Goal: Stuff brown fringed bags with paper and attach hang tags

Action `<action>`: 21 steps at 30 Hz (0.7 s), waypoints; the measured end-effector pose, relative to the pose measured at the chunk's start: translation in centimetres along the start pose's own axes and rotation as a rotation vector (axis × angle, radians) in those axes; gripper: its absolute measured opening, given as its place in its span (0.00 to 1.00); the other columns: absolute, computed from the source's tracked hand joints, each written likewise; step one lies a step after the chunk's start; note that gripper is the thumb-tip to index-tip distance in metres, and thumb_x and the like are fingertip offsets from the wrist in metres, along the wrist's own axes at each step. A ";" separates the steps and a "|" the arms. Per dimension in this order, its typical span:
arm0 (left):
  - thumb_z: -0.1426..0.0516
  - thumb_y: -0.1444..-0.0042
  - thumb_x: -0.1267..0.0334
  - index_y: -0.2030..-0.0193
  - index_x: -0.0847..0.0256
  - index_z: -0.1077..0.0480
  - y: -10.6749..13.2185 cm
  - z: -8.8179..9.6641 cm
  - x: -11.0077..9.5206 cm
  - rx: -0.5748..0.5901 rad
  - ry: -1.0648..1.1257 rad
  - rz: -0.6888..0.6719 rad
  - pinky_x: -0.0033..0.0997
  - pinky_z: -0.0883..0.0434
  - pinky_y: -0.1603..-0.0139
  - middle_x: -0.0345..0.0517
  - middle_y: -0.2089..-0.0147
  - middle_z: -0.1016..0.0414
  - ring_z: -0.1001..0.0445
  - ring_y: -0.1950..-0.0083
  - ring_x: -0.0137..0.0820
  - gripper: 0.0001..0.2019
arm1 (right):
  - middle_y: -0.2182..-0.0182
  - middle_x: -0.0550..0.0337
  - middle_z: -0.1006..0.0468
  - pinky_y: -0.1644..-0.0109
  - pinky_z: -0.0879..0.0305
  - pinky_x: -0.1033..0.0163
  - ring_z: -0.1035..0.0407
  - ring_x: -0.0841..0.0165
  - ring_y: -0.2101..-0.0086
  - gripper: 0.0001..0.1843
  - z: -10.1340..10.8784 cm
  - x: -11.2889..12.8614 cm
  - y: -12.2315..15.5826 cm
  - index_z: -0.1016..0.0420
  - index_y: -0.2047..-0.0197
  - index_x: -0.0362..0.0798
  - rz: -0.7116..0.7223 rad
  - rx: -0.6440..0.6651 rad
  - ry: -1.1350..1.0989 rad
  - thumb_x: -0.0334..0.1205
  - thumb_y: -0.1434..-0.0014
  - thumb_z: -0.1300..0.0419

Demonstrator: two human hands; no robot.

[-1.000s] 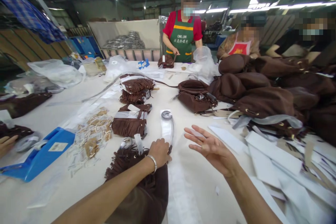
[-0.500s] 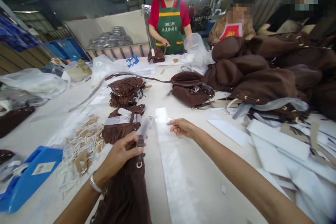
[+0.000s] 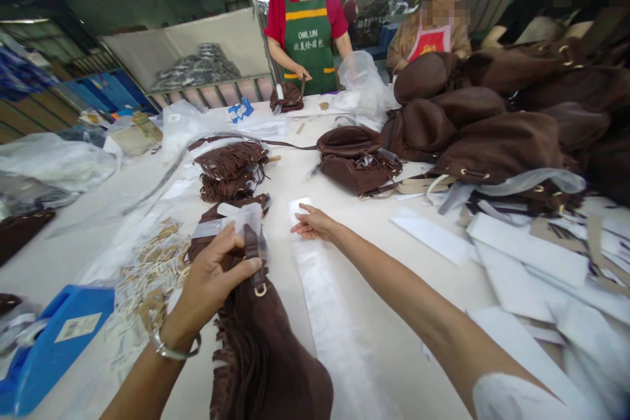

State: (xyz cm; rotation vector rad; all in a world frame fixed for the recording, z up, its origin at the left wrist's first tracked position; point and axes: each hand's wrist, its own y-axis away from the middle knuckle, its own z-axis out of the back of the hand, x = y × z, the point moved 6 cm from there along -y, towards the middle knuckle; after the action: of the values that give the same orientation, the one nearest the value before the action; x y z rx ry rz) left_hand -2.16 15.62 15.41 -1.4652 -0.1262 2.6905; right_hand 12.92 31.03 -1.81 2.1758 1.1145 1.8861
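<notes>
My left hand [image 3: 216, 275] is closed on the leather strap of a dark brown fringed bag [image 3: 270, 348], thumb and fingers pinching it below a wrap of clear plastic [image 3: 251, 220]. A metal ring shows at the strap's lower end, and the bag hangs down toward me. My right hand [image 3: 315, 222] is over the far end of a long white translucent strip [image 3: 329, 315] on the table. Its fingers are apart, the index finger stretched out across the strip, and nothing shows gripped in them.
Folded fringed bags [image 3: 231, 164] lie beyond my left hand, with tags and strings [image 3: 155, 269] beside them. A blue holder [image 3: 63, 335] stands at left. Brown bags [image 3: 497, 131] pile up at right above white sheets [image 3: 531, 256]. Co-workers [image 3: 308, 33] stand across the table.
My left hand has shifted slightly left, and more of the bag now shows in front of me. My right hand has moved left over the strip's far end, its fingers spreading.
</notes>
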 end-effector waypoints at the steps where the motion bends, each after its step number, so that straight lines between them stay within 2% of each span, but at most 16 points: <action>1: 0.40 0.45 0.58 0.67 0.58 0.30 -0.2 -0.4 -0.6 0.011 -0.036 -0.042 0.34 0.33 0.50 0.42 0.57 0.29 0.30 0.53 0.36 0.07 | 0.75 0.61 0.21 0.77 0.38 0.73 0.33 0.75 0.81 0.27 0.5 0.2 1.2 0.45 0.37 0.51 0.036 -0.022 0.004 0.47 0.35 0.42; 3: 0.41 0.44 0.60 0.68 0.58 0.31 -0.3 -1.2 -1.8 0.014 -0.103 -0.122 0.34 0.35 0.48 0.42 0.57 0.31 0.32 0.52 0.36 0.06 | 0.76 0.60 0.22 0.78 0.40 0.73 0.35 0.75 0.82 0.28 1.5 0.2 4.7 0.39 0.40 0.49 0.075 -0.046 0.014 0.57 0.36 0.47; 4: 0.42 0.44 0.60 0.68 0.58 0.31 -0.3 -1.6 -2.4 0.012 -0.136 -0.156 0.34 0.35 0.47 0.42 0.57 0.31 0.32 0.52 0.36 0.05 | 0.75 0.57 0.22 0.77 0.37 0.71 0.32 0.73 0.80 0.31 1.6 0.1 6.9 0.36 0.43 0.46 0.084 -0.010 0.013 0.63 0.37 0.49; 5: 0.42 0.44 0.61 0.68 0.58 0.32 -0.3 -2.1 -2.9 0.007 -0.169 -0.186 0.34 0.35 0.48 0.42 0.58 0.32 0.32 0.53 0.35 0.05 | 0.71 0.52 0.21 0.73 0.33 0.67 0.28 0.69 0.76 0.35 1.2 -0.1 9.4 0.33 0.45 0.44 0.089 0.069 0.009 0.67 0.39 0.50; 6: 0.43 0.43 0.62 0.68 0.58 0.33 -0.2 -2.7 -3.4 -0.002 -0.203 -0.209 0.33 0.35 0.49 0.42 0.59 0.33 0.33 0.54 0.35 0.04 | 0.64 0.47 0.20 0.66 0.29 0.62 0.25 0.64 0.68 0.38 0.4 -0.2 12.2 0.33 0.45 0.44 0.105 0.206 -0.004 0.69 0.42 0.49; 8: 0.44 0.43 0.63 0.68 0.59 0.35 0.1 -4.0 -4.3 -0.029 -0.271 -0.238 0.32 0.35 0.51 0.41 0.60 0.35 0.34 0.56 0.33 0.05 | 0.46 0.43 0.27 0.51 0.30 0.53 0.28 0.56 0.50 0.44 -1.8 -0.4 18.2 0.40 0.36 0.49 0.163 0.463 -0.006 0.66 0.49 0.38; 9: 0.44 0.42 0.64 0.69 0.59 0.36 0.2 -4.9 -4.7 -0.047 -0.305 -0.243 0.32 0.36 0.53 0.41 0.60 0.35 0.34 0.57 0.32 0.05 | 0.40 0.45 0.33 0.45 0.34 0.50 0.34 0.55 0.44 0.51 -2.8 -0.7 20.9 0.46 0.32 0.54 0.192 0.512 0.018 0.62 0.53 0.33; 10: 0.44 0.42 0.64 0.69 0.59 0.37 0.2 -5.8 -5.1 -0.061 -0.337 -0.242 0.32 0.36 0.54 0.41 0.61 0.36 0.34 0.58 0.32 0.06 | 0.36 0.47 0.39 0.41 0.38 0.49 0.39 0.55 0.40 0.57 -3.5 -1.1 22.9 0.53 0.30 0.58 0.224 0.486 0.063 0.57 0.56 0.28; 11: 0.44 0.42 0.64 0.70 0.59 0.38 0.2 -6.8 -5.4 -0.073 -0.365 -0.239 0.32 0.35 0.55 0.41 0.62 0.36 0.35 0.59 0.32 0.07 | 0.34 0.49 0.44 0.38 0.42 0.48 0.45 0.55 0.37 0.62 -3.8 -1.5 24.4 0.59 0.29 0.60 0.264 0.393 0.111 0.51 0.58 0.26; 13: 0.44 0.41 0.64 0.70 0.58 0.39 -0.2 -8.9 -5.8 -0.075 -0.401 -0.237 0.32 0.34 0.56 0.41 0.62 0.36 0.34 0.60 0.31 0.08 | 0.32 0.53 0.46 0.34 0.48 0.47 0.50 0.55 0.34 0.63 -3.7 -2.5 25.7 0.62 0.28 0.60 0.348 0.106 0.195 0.42 0.57 0.26; 15: 0.44 0.41 0.64 0.68 0.59 0.38 -0.7 -10.6 -6.0 -0.040 -0.405 -0.245 0.34 0.33 0.53 0.43 0.60 0.34 0.32 0.58 0.32 0.07 | 0.36 0.54 0.39 0.35 0.47 0.47 0.44 0.54 0.37 0.55 -3.0 -3.5 25.3 0.57 0.29 0.58 0.399 -0.119 0.230 0.37 0.52 0.31; 16: 0.44 0.41 0.63 0.67 0.59 0.37 -0.7 -11.0 -6.2 -0.027 -0.392 -0.253 0.35 0.33 0.50 0.44 0.57 0.32 0.31 0.54 0.34 0.05 | 0.39 0.55 0.34 0.36 0.45 0.48 0.39 0.55 0.40 0.49 -2.6 -4.0 24.6 0.52 0.30 0.57 0.412 -0.176 0.233 0.34 0.50 0.34; 18: 0.45 0.39 0.62 0.60 0.60 0.34 0.3 -11.0 -6.4 -0.030 -0.352 -0.269 0.39 0.35 0.41 0.48 0.48 0.32 0.33 0.44 0.37 0.04 | 0.45 0.59 0.28 0.38 0.42 0.51 0.34 0.58 0.45 0.39 -1.8 -4.4 22.9 0.41 0.35 0.55 0.444 -0.204 0.221 0.31 0.50 0.39; 19: 0.46 0.38 0.62 0.56 0.60 0.33 1.6 -10.5 -6.5 -0.062 -0.334 -0.265 0.41 0.38 0.38 0.50 0.44 0.33 0.35 0.39 0.38 0.07 | 0.46 0.61 0.26 0.38 0.41 0.52 0.33 0.60 0.47 0.36 -1.4 -4.4 22.1 0.37 0.38 0.55 0.455 -0.196 0.206 0.30 0.51 0.40; 21: 0.48 0.36 0.62 0.49 0.60 0.34 5.8 -9.1 -6.6 -0.178 -0.310 -0.246 0.43 0.41 0.34 0.52 0.39 0.36 0.39 0.35 0.38 0.11 | 0.50 0.62 0.24 0.42 0.38 0.55 0.31 0.62 0.50 0.31 -0.7 -4.1 20.8 0.33 0.43 0.54 0.436 -0.179 0.156 0.30 0.53 0.40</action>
State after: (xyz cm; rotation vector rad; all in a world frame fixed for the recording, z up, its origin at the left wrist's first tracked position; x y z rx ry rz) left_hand 8.90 9.44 15.40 -0.9773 -0.5382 2.7316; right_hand 22.25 13.18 4.89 2.3415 0.4801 2.2514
